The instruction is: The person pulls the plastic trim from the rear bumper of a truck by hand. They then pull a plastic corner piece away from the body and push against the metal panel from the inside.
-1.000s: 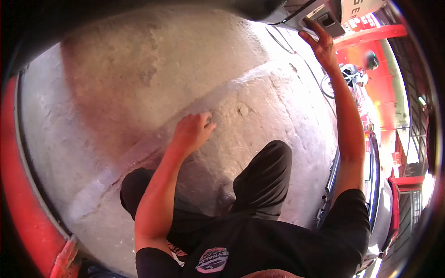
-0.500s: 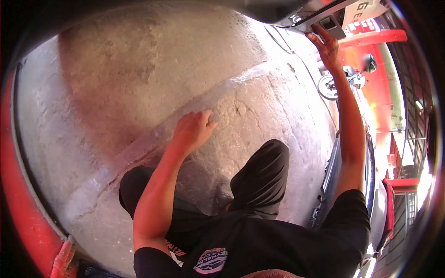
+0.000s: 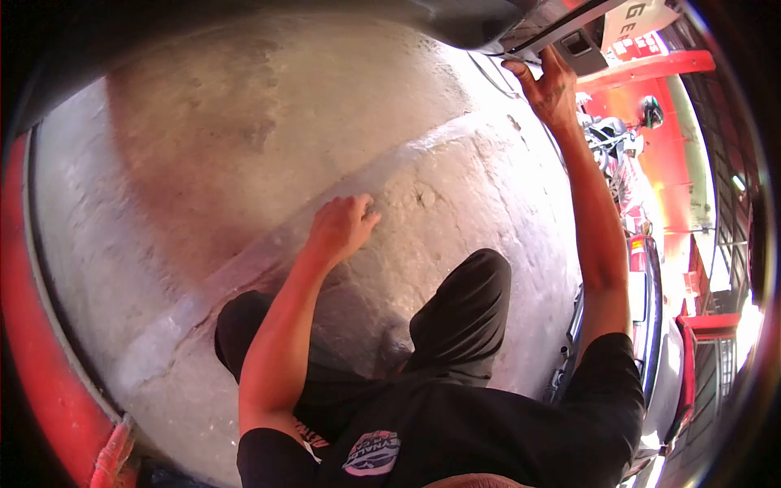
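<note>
My right hand [image 3: 551, 91] reaches up to the lower edge of a dark vehicle panel [image 3: 533, 37] at the top right. Its thumb stands apart from the fingers, and the fingertips touch the edge just left of a square recess [image 3: 577, 43]. Over the concrete floor [image 3: 423, 187], near the middle of the view, my left hand [image 3: 343, 229] is closed, thumb and fingers curled together. A small dark thing seems to show at its fingertips, too small to make out.
Parked motorcycles [image 3: 610, 138] stand at the right, with a helmet [image 3: 651, 112] near them. A red post [image 3: 49, 342] runs down the left side. Another vehicle [image 3: 647, 317] is at the lower right, beside my right arm. My bent knees [image 3: 462, 309] are below.
My right hand has moved left along the panel's edge, away from the square recess. My left hand has barely moved. More of the motorcycles shows at the right.
</note>
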`<state>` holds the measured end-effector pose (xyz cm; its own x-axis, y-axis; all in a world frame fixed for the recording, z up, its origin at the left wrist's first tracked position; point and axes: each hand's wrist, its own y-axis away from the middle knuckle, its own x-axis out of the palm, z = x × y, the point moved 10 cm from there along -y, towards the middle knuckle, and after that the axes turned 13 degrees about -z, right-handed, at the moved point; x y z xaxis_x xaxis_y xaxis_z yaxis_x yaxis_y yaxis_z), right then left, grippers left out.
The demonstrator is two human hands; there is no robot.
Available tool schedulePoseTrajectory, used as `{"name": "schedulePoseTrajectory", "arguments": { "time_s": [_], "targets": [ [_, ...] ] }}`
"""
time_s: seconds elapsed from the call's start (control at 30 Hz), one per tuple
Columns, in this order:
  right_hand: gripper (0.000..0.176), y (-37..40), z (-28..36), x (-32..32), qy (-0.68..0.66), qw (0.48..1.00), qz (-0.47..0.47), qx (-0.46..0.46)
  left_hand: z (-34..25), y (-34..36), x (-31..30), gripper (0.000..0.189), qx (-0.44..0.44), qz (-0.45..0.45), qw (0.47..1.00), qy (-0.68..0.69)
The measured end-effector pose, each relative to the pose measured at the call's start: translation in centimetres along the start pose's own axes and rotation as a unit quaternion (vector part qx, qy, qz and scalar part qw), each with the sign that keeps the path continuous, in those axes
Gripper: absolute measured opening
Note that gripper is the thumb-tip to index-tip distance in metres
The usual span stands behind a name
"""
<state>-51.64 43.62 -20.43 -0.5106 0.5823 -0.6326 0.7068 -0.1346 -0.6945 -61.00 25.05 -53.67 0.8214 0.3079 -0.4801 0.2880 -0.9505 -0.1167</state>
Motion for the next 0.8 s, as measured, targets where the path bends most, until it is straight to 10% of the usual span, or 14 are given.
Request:
{"name": "schedulePoseTrajectory", "arguments": {
  "time_s": [0.43, 0.8],
  "targets": [
    [0.074, -0.2, 0.2, -0.9, -0.009, 1.0, -0.017, 0.001, 0.0, -1.3, 2.4, 0.034, -0.023, -0.016, 1.0, 0.009],
    [0.067, -0.4, 1.0, -1.9, -0.052, 0.997, -0.064, -0.005, -5.8, -5.1, -3.2, 0.032, 0.032, -0.213, 0.961, 0.176]
  ]
}}
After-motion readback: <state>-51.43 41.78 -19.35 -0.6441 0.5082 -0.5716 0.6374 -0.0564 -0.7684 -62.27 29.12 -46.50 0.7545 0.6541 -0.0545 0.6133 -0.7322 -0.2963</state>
